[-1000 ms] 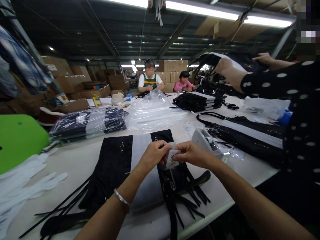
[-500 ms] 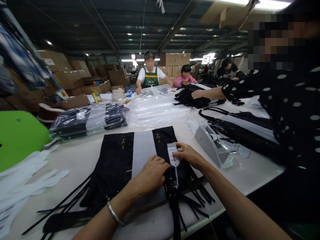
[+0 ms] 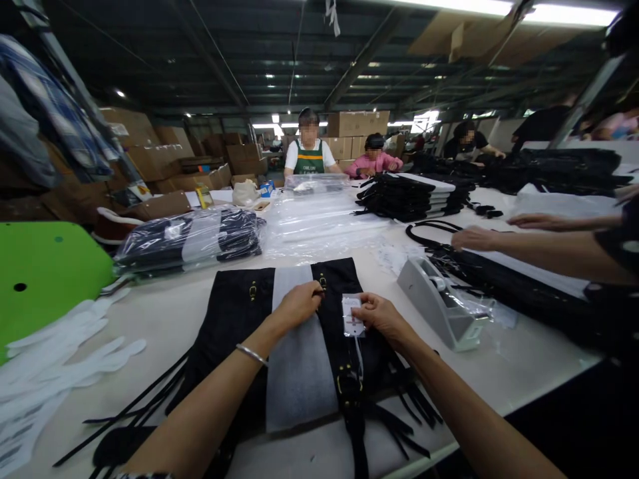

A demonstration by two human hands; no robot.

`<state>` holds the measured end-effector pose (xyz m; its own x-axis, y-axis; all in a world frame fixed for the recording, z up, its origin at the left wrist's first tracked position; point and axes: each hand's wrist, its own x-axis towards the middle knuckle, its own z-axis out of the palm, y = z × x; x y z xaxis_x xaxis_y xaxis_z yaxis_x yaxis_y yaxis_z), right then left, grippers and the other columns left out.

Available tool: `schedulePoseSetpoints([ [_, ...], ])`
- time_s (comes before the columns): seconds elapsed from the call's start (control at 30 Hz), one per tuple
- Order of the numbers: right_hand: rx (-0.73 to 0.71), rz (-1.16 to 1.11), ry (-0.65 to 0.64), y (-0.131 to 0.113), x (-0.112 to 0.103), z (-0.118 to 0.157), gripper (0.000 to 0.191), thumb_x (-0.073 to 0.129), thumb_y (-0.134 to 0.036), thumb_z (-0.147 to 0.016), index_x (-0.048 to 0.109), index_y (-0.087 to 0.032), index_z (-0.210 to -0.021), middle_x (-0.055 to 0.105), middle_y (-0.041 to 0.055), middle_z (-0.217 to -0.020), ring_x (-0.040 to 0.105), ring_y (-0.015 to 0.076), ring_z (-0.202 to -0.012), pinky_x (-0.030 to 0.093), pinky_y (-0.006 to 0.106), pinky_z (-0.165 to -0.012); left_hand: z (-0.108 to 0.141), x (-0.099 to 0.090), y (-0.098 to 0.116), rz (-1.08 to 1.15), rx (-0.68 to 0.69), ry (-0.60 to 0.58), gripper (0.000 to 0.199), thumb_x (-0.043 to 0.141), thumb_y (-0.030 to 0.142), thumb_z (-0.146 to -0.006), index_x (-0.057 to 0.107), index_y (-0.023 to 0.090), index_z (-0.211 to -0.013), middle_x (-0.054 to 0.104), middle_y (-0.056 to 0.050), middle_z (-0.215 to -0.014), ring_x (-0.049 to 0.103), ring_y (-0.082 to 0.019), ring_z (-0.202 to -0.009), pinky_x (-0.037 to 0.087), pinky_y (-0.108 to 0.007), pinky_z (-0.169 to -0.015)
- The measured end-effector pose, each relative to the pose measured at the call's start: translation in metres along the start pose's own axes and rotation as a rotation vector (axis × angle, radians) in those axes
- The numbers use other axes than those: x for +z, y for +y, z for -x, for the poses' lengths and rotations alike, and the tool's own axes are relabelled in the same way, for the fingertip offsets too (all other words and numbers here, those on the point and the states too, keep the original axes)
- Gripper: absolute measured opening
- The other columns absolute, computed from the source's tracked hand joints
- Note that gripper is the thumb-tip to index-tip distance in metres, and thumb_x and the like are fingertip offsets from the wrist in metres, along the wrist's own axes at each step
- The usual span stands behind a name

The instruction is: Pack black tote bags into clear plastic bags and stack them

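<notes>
A black fringed bag (image 3: 239, 299) lies flat on the table before me, with a pale grey-white strip of sheet (image 3: 299, 372) across its middle. Between the thumb and fingers of my right hand (image 3: 382, 318) is a white hang tag (image 3: 352, 322) in clear plastic, its cord trailing down to a buckled strap (image 3: 349, 386). My left hand (image 3: 299, 305) is closed over the strip, fingertips pinched together beside the bag's upper right buckle (image 3: 323, 282). A small dark bit shows at those fingertips, too small to name.
Right of the bag stands a grey tape dispenser (image 3: 439, 306). Wrapped black bags (image 3: 194, 233) and clear plastic bags (image 3: 319, 223) lie beyond, beside a stack of black bags (image 3: 409, 196). White paper cutouts (image 3: 64, 366) spread at left. A co-worker's hands (image 3: 479, 238) rest over another bag.
My left hand has moved up from beside the tag to the upper buckle, its fingers now pinched. My right hand keeps the tag. The co-worker at right has drawn back from the stack.
</notes>
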<state>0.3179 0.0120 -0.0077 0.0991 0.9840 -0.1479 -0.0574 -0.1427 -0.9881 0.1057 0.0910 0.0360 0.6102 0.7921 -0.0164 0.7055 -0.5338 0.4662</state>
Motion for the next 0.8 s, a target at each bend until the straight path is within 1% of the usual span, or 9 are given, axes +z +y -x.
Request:
schedulePoseSetpoints([
  [0.07,0.002,-0.045,0.02,0.002,-0.001,0.002,0.044,0.082,-0.033,-0.061,0.064,-0.014,-0.097,0.062,-0.0046,-0.059,0.053,0.0092,-0.05,0.037,0.021,-0.046,0.009,-0.003,0.004,0.008,0.091,-0.099,0.019,0.058,0.022,-0.079,0.068,0.023,-0.095,0.073,-0.002,-0.093,0.065,-0.02,-0.088,0.047,-0.028,-0.078],
  [0.17,-0.005,-0.112,0.046,0.005,-0.001,0.004,0.047,0.083,-0.034,-0.061,0.064,-0.013,-0.098,0.059,-0.0062,-0.059,0.048,0.0072,-0.048,0.034,0.021,-0.047,0.027,0.007,0.017,-0.142,0.235,-0.184,0.034,0.072,0.026,-0.067,0.071,0.023,-0.101,0.072,-0.004,-0.097,0.064,-0.025,-0.092,0.048,-0.032,-0.082],
  [0.27,-0.003,-0.128,0.062,0.006,-0.001,0.005,0.051,0.084,-0.035,-0.061,0.063,-0.012,-0.101,0.059,-0.0059,-0.06,0.047,0.0068,-0.049,0.033,0.02,-0.047,0.032,0.029,0.028,-0.361,0.236,-0.096,0.023,0.064,0.025,-0.076,0.069,0.018,-0.098,0.07,-0.01,-0.099,0.062,-0.027,-0.095,0.047,-0.038,-0.085],
  [0.33,-0.004,-0.118,0.064,0.007,0.0,0.005,0.052,0.084,-0.036,-0.061,0.063,-0.012,-0.101,0.06,-0.0054,-0.061,0.048,0.0071,-0.05,0.033,0.02,-0.047,0.025,0.04,0.028,-0.407,0.184,-0.029,0.019,0.058,0.019,-0.082,0.067,0.016,-0.098,0.069,-0.013,-0.1,0.061,-0.028,-0.097,0.046,-0.04,-0.087],
  [0.4,-0.015,-0.097,0.058,0.008,0.0,0.005,0.05,0.083,-0.036,-0.062,0.063,-0.012,-0.101,0.06,-0.0054,-0.061,0.049,0.0073,-0.05,0.035,0.02,-0.047,0.01,0.043,0.021,-0.426,0.173,0.007,0.02,0.055,0.019,-0.086,0.067,0.013,-0.101,0.067,-0.016,-0.105,0.059,-0.03,-0.102,0.044,-0.044,-0.088],
  [0.5,-0.028,-0.025,0.041,0.01,0.003,0.002,0.045,0.08,-0.035,-0.063,0.063,-0.013,-0.098,0.06,-0.0063,-0.059,0.05,0.0078,-0.049,0.035,0.02,-0.047,-0.017,0.031,0.003,-0.447,0.235,0.003,0.015,0.059,0.025,-0.088,0.07,0.015,-0.092,0.067,-0.017,-0.106,0.055,-0.031,-0.108,0.042,-0.044,-0.091],
  [0.67,-0.05,0.189,-0.023,0.013,0.01,-0.007,0.036,0.07,-0.03,-0.07,0.062,-0.015,-0.102,0.061,-0.0048,-0.06,0.057,0.0132,-0.054,0.042,0.024,-0.052,-0.052,0.003,-0.018,-0.422,0.335,-0.032,0.011,0.073,0.031,-0.079,0.07,0.02,-0.075,0.071,-0.01,-0.094,0.055,-0.028,-0.108,0.034,-0.039,-0.099],
  [0.73,-0.093,0.392,-0.008,0.01,0.013,-0.006,0.039,0.067,-0.025,-0.071,0.062,-0.016,-0.109,0.067,-0.0009,-0.071,0.061,0.0163,-0.061,0.047,0.029,-0.06,-0.061,-0.002,-0.02,-0.386,0.31,-0.006,0.012,0.076,0.029,-0.076,0.069,0.02,-0.073,0.071,-0.01,-0.092,0.055,-0.028,-0.109,0.032,-0.039,-0.102],
  [0.8,-0.235,0.645,0.084,0.004,0.017,-0.002,0.047,0.069,-0.021,-0.071,0.061,-0.018,-0.116,0.071,0.0063,-0.097,0.065,0.0216,-0.081,0.05,0.034,-0.076,-0.066,-0.005,-0.021,-0.326,0.248,0.053,0.015,0.079,0.03,-0.075,0.068,0.019,-0.076,0.071,-0.011,-0.097,0.054,-0.029,-0.113,0.03,-0.041,-0.104],
])
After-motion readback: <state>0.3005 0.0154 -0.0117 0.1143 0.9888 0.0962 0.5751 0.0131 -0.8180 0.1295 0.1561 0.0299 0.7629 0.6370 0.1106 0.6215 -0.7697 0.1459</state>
